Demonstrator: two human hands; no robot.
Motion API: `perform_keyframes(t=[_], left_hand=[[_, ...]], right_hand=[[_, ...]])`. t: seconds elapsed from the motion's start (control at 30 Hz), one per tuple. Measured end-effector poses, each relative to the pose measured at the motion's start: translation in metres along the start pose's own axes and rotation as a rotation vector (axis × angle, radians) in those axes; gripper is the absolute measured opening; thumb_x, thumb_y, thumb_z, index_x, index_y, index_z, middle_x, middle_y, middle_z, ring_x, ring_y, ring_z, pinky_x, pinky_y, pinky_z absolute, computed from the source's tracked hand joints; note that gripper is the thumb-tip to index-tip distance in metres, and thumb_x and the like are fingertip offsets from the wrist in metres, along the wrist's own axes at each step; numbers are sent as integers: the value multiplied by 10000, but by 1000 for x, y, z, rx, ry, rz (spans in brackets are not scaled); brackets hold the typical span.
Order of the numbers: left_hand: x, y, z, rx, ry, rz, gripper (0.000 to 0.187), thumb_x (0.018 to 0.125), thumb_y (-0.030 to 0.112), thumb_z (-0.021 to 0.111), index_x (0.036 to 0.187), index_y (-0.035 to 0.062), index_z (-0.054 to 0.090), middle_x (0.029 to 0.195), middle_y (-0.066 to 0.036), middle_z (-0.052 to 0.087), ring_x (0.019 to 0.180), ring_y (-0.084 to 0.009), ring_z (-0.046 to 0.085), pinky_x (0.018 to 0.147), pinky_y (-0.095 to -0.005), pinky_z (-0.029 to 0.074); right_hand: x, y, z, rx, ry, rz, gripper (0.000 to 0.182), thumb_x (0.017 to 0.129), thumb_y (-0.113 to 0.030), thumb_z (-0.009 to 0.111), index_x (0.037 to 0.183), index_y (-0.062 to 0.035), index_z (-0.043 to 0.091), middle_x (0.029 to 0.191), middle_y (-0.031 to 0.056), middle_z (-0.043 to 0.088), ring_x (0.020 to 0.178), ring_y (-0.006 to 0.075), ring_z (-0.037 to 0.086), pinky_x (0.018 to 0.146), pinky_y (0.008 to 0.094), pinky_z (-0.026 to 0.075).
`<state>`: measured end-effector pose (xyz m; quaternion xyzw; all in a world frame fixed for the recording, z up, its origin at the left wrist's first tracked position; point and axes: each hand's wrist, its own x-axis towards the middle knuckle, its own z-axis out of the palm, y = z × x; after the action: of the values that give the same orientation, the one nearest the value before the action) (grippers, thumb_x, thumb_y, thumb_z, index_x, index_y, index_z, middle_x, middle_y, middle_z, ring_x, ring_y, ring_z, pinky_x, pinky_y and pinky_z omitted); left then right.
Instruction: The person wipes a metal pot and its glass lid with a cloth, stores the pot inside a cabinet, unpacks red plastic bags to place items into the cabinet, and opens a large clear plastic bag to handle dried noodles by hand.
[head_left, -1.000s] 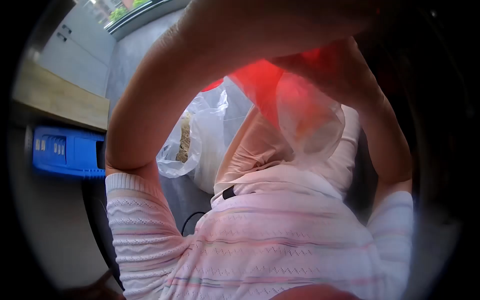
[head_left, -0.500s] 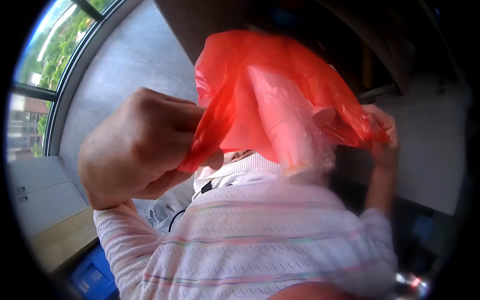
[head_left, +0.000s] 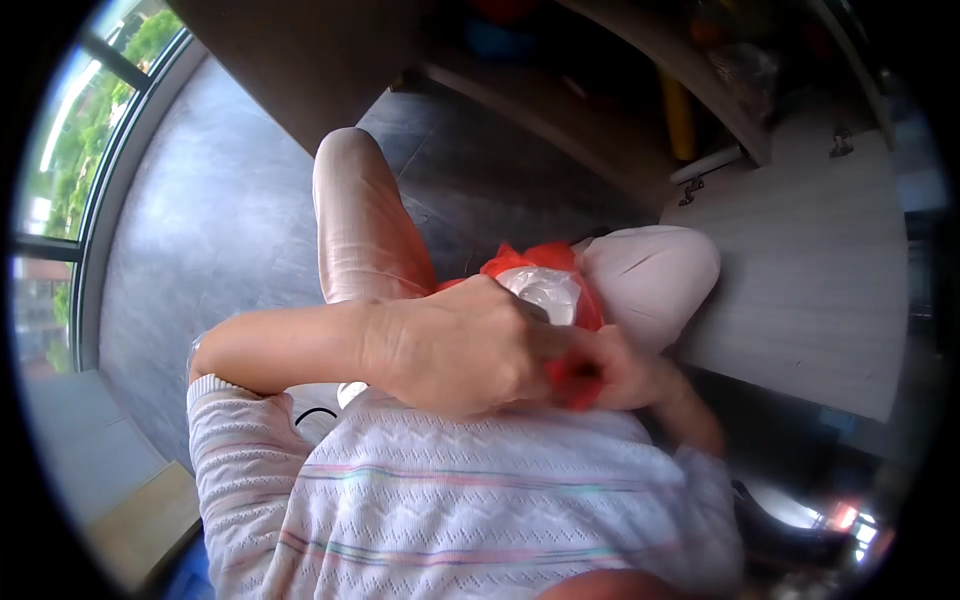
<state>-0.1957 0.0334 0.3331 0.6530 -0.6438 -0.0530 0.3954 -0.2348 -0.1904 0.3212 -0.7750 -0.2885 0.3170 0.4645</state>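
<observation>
A red plastic bag [head_left: 535,258] lies between the thighs, close to the body. In its opening sits a pale, round-ended item wrapped in clear plastic [head_left: 550,292]. My left hand [head_left: 445,345] is over the near side of the bag, back of the hand up, with its fingers closed on the red plastic and partly hidden. My right hand [head_left: 622,370] meets it from the right, somewhat blurred, pinching a bunched part of the same bag. The two hands touch or nearly touch.
Beyond the knees stands an open cabinet with a shelf [head_left: 520,115], a yellow object [head_left: 677,118] and a hinged door [head_left: 800,270]. Grey floor [head_left: 220,200] and a window [head_left: 75,190] are at the left. Shiny objects [head_left: 850,525] lie lower right.
The bag has come down from in front of the chest to the lap. Both hands have moved down and together, from holding its sides spread apart. Knees and cabinet now show.
</observation>
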Motion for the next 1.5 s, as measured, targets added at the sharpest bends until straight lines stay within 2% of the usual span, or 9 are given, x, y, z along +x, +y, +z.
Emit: perform_keyframes(t=[0.17,0.33,0.4,0.57,0.97,1.07,1.27,1.43,1.5], left_hand=[[68,-105,62,-93,325,5,137,539,18,650,670,39,617,764,-76,544,731,-246,558,613,-334,460],[42,-138,51,-609,296,-165,294,653,47,717,935,10,641,967,-128,594,890,-253,576,794,-339,456],[22,-145,50,-641,359,-163,347,675,67,729,985,-39,617,981,-138,604,944,-269,580,840,-360,449],[26,-116,65,-88,352,-349,635,633,-6,683,1220,-100,457,1150,-230,532,1026,-345,561,894,-408,449],[5,-148,86,-106,471,-348,354,846,144,601,1140,-44,545,1033,-154,517,901,-289,516,772,-350,447],[12,-153,86,-234,661,-223,249,825,130,607,1011,-35,586,934,-166,547,875,-307,545,724,-378,452],[13,-156,69,-645,402,-540,215,900,205,551,921,-6,588,796,-106,606,735,-205,579,677,-298,449],[7,-169,82,-1478,686,-553,204,932,166,504,999,-6,590,855,-18,605,798,-70,555,753,-212,462],[9,-171,89,-1171,657,-627,185,934,122,487,1017,-17,578,876,-29,612,817,-98,569,761,-231,468]], right_hand=[[6,105,-33,214,154,-150,281,778,-76,666,1044,-28,591,1015,80,618,979,196,593,845,276,473],[13,114,-28,861,267,57,233,833,-62,624,1062,-30,597,984,59,640,938,136,592,853,266,462],[7,123,-36,481,249,-166,245,840,-51,615,1084,-29,594,954,56,655,913,126,600,847,254,460],[16,140,-50,619,473,-246,331,864,-34,572,1193,-50,547,977,64,657,895,112,603,839,262,469],[39,124,-54,558,570,-298,325,845,4,578,1166,-42,561,1003,68,640,887,102,589,818,253,478],[39,124,-59,589,604,-279,293,846,-15,587,1139,-23,570,941,49,637,804,81,579,743,218,478],[53,111,-67,634,666,-166,241,870,-61,576,1103,0,565,809,3,598,698,33,532,659,163,442],[61,95,-64,359,698,-34,203,887,-34,524,1083,6,561,768,-17,575,692,27,526,670,166,435],[66,85,-54,131,619,-55,174,874,-9,535,1041,0,582,777,-10,584,717,43,550,673,182,442]])
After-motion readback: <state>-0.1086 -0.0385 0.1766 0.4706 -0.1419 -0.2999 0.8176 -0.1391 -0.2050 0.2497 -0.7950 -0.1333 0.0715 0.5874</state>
